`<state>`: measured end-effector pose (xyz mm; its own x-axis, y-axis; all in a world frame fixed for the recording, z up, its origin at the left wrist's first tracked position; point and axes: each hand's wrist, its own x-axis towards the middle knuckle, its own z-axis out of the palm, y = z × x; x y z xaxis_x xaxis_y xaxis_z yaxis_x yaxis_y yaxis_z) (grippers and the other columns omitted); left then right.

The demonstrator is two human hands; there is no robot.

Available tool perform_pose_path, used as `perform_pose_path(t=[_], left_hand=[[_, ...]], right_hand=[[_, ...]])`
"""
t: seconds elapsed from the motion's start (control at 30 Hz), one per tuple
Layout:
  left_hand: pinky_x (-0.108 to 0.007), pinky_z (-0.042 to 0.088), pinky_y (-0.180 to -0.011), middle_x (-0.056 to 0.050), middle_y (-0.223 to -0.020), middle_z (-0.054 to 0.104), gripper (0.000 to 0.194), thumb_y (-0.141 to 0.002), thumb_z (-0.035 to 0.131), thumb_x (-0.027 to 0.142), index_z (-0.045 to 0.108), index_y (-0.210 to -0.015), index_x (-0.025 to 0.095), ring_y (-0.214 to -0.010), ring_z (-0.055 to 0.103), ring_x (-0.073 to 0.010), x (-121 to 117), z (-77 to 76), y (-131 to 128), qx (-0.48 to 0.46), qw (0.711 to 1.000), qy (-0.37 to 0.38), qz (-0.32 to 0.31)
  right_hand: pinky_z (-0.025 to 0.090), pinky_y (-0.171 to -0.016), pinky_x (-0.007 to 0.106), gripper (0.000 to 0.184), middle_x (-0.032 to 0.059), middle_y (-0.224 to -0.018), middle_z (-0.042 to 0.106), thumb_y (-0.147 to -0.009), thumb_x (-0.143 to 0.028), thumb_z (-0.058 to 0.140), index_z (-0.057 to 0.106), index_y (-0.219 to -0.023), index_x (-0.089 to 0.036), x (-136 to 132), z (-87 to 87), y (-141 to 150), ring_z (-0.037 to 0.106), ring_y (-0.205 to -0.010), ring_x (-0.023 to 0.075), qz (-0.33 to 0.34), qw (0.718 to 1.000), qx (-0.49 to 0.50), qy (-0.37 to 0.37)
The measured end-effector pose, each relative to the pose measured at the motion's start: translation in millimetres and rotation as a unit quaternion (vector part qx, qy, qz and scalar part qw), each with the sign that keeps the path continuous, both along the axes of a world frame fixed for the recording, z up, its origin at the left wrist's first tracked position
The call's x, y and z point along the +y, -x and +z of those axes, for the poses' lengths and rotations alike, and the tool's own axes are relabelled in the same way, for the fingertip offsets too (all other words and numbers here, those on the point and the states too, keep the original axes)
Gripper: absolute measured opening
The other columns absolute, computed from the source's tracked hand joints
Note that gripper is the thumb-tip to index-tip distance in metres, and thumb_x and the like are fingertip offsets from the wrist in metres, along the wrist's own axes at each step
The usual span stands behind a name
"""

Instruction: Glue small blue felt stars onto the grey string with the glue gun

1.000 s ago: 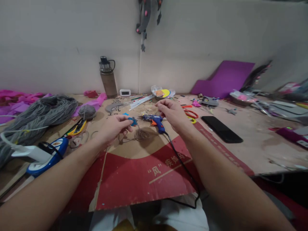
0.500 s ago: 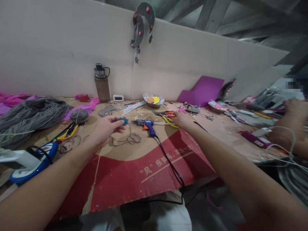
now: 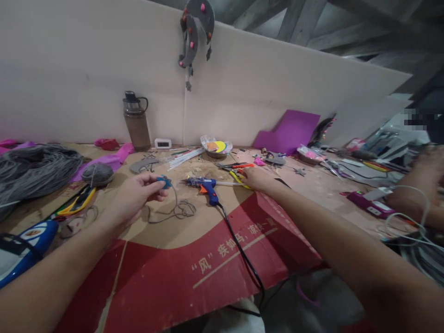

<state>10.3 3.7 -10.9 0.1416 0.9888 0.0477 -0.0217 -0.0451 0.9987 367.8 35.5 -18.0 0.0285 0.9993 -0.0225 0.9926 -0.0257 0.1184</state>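
My left hand [image 3: 144,193] pinches a small blue felt piece [image 3: 164,182] between thumb and fingers. A thin grey yarn [image 3: 183,209] trails from that piece and lies in loose loops on the cardboard. To the right rests a blue glue gun [image 3: 209,190] on its side, a pale glue stick in its back and its black cord running toward me. My right hand [image 3: 255,178] is closed over the yellow handles of a hand tool [image 3: 236,177], whose head is hard to make out. Just behind it lie orange-handled scissors [image 3: 243,165].
A bottle [image 3: 136,122], a white digital clock [image 3: 163,144] and a bowl of felt pieces [image 3: 217,147] line the back wall. At left are grey yarn [image 3: 34,169], a yarn ball [image 3: 97,174] and a yellow cutter [image 3: 77,201]. Another person's arm [image 3: 414,187] rests at far right.
My right hand has come down and toward me, from beside the orange scissor handles onto the yellow handles. My left hand still holds the blue piece. The view has shifted slightly right.
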Motion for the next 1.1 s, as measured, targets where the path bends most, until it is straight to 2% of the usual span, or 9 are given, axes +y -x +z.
perform_pose_path(t=[0.2,0.3,0.4,0.5,0.67,0.83,0.93,1.0,1.1], left_hand=[[-0.024,0.049,-0.056,-0.004,-0.068,0.066,0.022,-0.067,0.078,0.028,0.067,-0.077,0.012,-0.059,0.059,-0.0118,0.8,-1.7,-0.1,0.011,1.0,0.0,-0.008],[-0.024,0.049,-0.057,-0.004,-0.068,0.066,0.022,-0.067,0.078,0.028,0.067,-0.077,0.012,-0.059,0.059,-0.0118,0.2,-2.0,0.1,0.017,1.0,-0.002,-0.001],[-0.024,0.049,-0.057,-0.004,-0.069,0.066,0.022,-0.067,0.078,0.027,0.067,-0.077,0.012,-0.06,0.06,-0.012,-1.5,-0.9,-0.6,0.019,1.0,0.002,0.005],[-0.024,0.05,-0.057,-0.004,-0.069,0.066,0.02,-0.068,0.078,0.027,0.066,-0.076,0.013,-0.06,0.061,-0.0119,-3.6,0.8,-1.7,0.019,1.0,-0.002,-0.006],[-0.025,0.05,-0.058,-0.004,-0.066,0.065,0.019,-0.068,0.077,0.026,0.065,-0.074,0.013,-0.058,0.06,-0.0117,-5.6,2.4,-2.2,0.03,1.0,-0.001,-0.008],[-0.025,0.051,-0.058,-0.003,-0.065,0.065,0.019,-0.07,0.076,0.027,0.064,-0.073,0.013,-0.057,0.06,-0.0115,-4.5,0.7,-1.2,0.024,1.0,-0.011,-0.017],[-0.025,0.051,-0.058,-0.004,-0.065,0.065,0.018,-0.069,0.076,0.026,0.065,-0.072,0.012,-0.058,0.061,-0.012,-2.7,-1.0,-1.1,0.015,1.0,-0.014,-0.017],[-0.025,0.051,-0.057,-0.004,-0.064,0.065,0.017,-0.068,0.076,0.025,0.065,-0.07,0.013,-0.058,0.061,-0.0122,-1.9,-1.6,-1.1,0.008,1.0,-0.013,-0.015],[-0.024,0.048,-0.054,-0.004,-0.063,0.064,0.018,-0.066,0.077,0.025,0.064,-0.07,0.013,-0.056,0.059,-0.0116,-2.1,-0.5,-0.5,-0.006,1.0,-0.009,-0.014]], right_hand=[[0.044,-0.073,0.031,0.044,0.0202,-0.117,0.066,-0.09,-0.04,0.052,0.06,-0.122,-0.012,6.8,-5.9,-15.7,0.064,-0.095,0.0265,0.005,1.0,-0.023,0.012],[0.044,-0.07,0.028,0.046,0.0148,-0.114,0.069,-0.089,-0.043,0.053,0.059,-0.126,-0.017,13.1,-6.0,-24.0,0.065,-0.089,0.0232,0.02,0.999,-0.03,0.031],[0.043,-0.07,0.03,0.058,0.014,-0.109,0.07,-0.081,-0.035,0.064,0.053,-0.136,-0.021,16.9,2.5,-28.9,0.066,-0.087,0.0241,0.033,0.997,-0.062,0.042],[0.043,-0.077,0.036,0.069,0.018,-0.115,0.067,-0.073,-0.02,0.07,0.05,-0.139,-0.024,18.7,18.4,-27.4,0.064,-0.098,0.0309,0.049,0.992,-0.117,0.031],[0.039,-0.086,0.042,0.054,0.0219,-0.127,0.059,-0.083,-0.006,0.054,0.053,-0.135,-0.021,16.5,42.0,-13.8,0.056,-0.113,0.0329,0.078,0.978,-0.192,-0.002],[0.038,-0.087,0.041,0.05,0.021,-0.126,0.058,-0.089,-0.007,0.042,0.05,-0.136,-0.02,8.4,47.8,-15.7,0.052,-0.116,0.0315,0.117,0.964,-0.226,-0.082],[0.041,-0.079,0.037,0.049,0.0209,-0.116,0.062,-0.085,-0.012,0.049,0.052,-0.134,-0.018,3.9,46.4,-22.5,0.059,-0.104,0.0311,0.064,0.974,-0.159,-0.151],[0.043,-0.077,0.037,0.045,0.0197,-0.109,0.066,-0.083,-0.018,0.054,0.056,-0.128,-0.016,0.0,44.4,-20.7,0.061,-0.096,0.0304,0.037,0.973,-0.034,-0.227],[0.046,-0.075,0.035,0.046,0.0148,-0.103,0.068,-0.083,-0.022,0.052,0.055,-0.128,-0.015,-11.8,38.2,1.1,0.063,-0.087,0.0259,0.045,0.938,0.158,-0.306]])
